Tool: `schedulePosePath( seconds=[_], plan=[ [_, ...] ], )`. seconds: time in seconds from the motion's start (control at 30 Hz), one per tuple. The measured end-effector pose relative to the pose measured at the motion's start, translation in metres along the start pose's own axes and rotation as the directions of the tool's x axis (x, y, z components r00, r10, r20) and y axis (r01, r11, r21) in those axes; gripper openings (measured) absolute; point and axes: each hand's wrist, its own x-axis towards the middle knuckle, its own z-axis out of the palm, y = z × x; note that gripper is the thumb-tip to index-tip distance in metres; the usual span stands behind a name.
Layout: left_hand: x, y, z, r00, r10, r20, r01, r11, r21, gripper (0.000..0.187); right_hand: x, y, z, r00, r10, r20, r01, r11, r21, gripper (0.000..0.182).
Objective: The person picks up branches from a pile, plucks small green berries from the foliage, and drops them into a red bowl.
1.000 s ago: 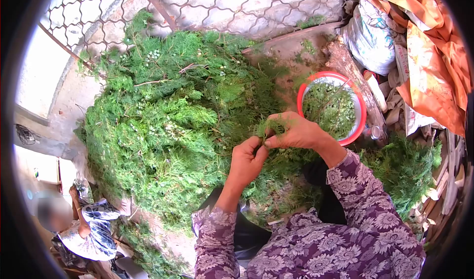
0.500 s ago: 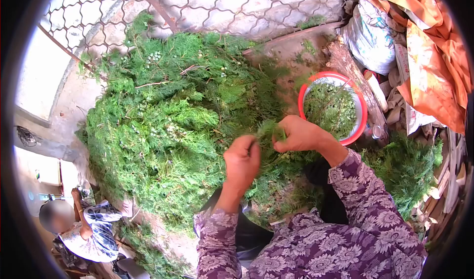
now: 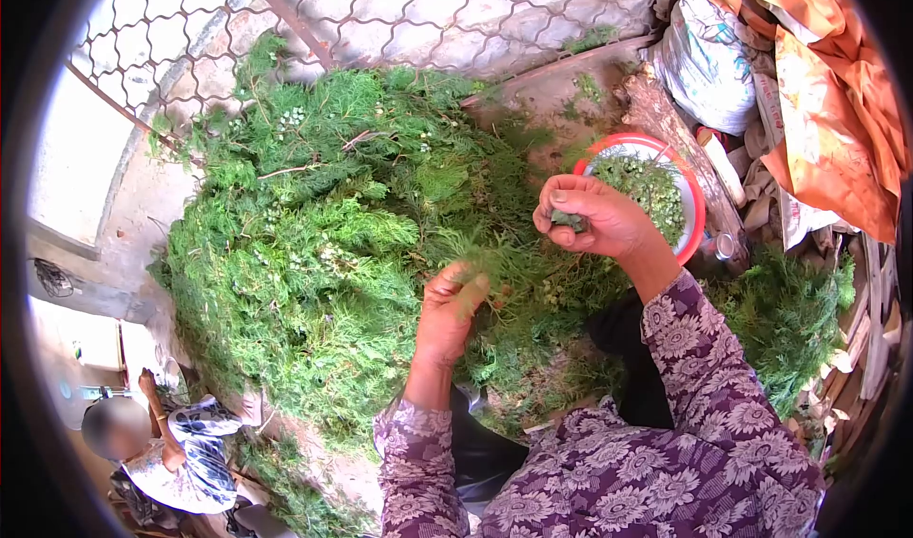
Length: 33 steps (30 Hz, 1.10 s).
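My left hand point(image 3: 449, 312) is closed at the fingertips around a feathery evergreen sprig point(image 3: 490, 260); both are slightly blurred. To the right and a little higher, my right hand point(image 3: 604, 219) is curled, its palm partly turned up, with small grey-green cones point(image 3: 569, 220) in its fingers. Just behind that hand is a round tub point(image 3: 700, 205) with a red-orange rim, holding green cones and bits of foliage. My right hand and wrist cover part of its near left side. A large heap of cut evergreen branches point(image 3: 323, 224), dotted with pale cones, spreads ahead and to the left.
Wire mesh point(image 3: 409, 10) runs along the back. At right are a log point(image 3: 670, 124), a white sack point(image 3: 709, 67), an orange tarp point(image 3: 827, 100) and more evergreen branches point(image 3: 785, 319). Another person point(image 3: 176, 452) sits at lower left.
My hands have moved apart. The right one has risen slightly and turned, showing the cones in it. My left hand has shifted slightly left, with the sprig in its fingers.
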Motion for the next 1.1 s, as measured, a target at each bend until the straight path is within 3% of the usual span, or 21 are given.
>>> schedulePosePath(
  seconds=[0.07, 0.2, 0.27, 0.3, 0.37, 0.57, 0.7, 0.77, 0.97, 1.1],
  plan=[
    [-0.002, 0.006, 0.004, 0.997, -0.07, 0.04, 0.065, 0.991, 0.116, 0.017, 0.001, 0.001, 0.002, 0.999, 0.035, -0.005, -0.035, 0.999, -0.017, 0.012],
    [-0.005, 0.001, 0.005, 0.997, -0.036, 0.066, 0.027, 0.992, 0.121, 0.013, 0.004, 0.005, 0.004, 0.993, 0.057, -0.1, -0.063, 0.997, -0.054, 0.011],
    [-0.003, 0.002, 0.001, 0.993, -0.007, 0.12, -0.027, 0.96, 0.279, 0.014, 0.006, 0.009, 0.005, 0.989, 0.063, -0.134, -0.106, 0.931, -0.349, 0.015],
    [-0.003, 0.002, 0.0, 0.992, -0.009, 0.123, -0.027, 0.959, 0.282, 0.014, 0.007, 0.009, 0.008, 0.989, 0.059, -0.135, -0.103, 0.932, -0.347, 0.015],
    [-0.003, 0.0, 0.001, 0.994, -0.002, 0.111, -0.03, 0.959, 0.282, 0.015, 0.005, 0.011, 0.016, 0.965, 0.213, -0.15, -0.26, 0.841, -0.475, 0.019],
    [-0.003, -0.003, -0.002, 0.99, 0.09, 0.109, -0.121, 0.939, 0.321, 0.015, 0.007, 0.021, 0.024, 0.963, 0.265, -0.039, -0.255, 0.864, -0.434, 0.024],
    [-0.008, 0.006, 0.007, 0.997, 0.033, 0.07, -0.049, 0.968, 0.246, 0.014, 0.007, 0.022, 0.023, 0.972, 0.233, -0.005, -0.209, 0.86, -0.466, 0.022],
    [-0.008, 0.008, 0.009, 0.995, 0.061, 0.08, -0.077, 0.974, 0.213, 0.012, 0.01, 0.027, 0.019, 0.951, 0.306, 0.048, -0.284, 0.923, -0.261, 0.018],
    [-0.005, -0.002, -0.004, 0.992, 0.091, 0.088, -0.114, 0.946, 0.303, 0.01, 0.01, 0.034, 0.025, 0.964, 0.266, 0.005, -0.246, 0.898, -0.365, 0.014],
    [-0.006, 0.0, -0.001, 0.994, 0.094, 0.052, -0.105, 0.947, 0.304, 0.009, 0.01, 0.034, 0.022, 0.954, 0.299, 0.023, -0.275, 0.904, -0.328, 0.018]
  ],
)
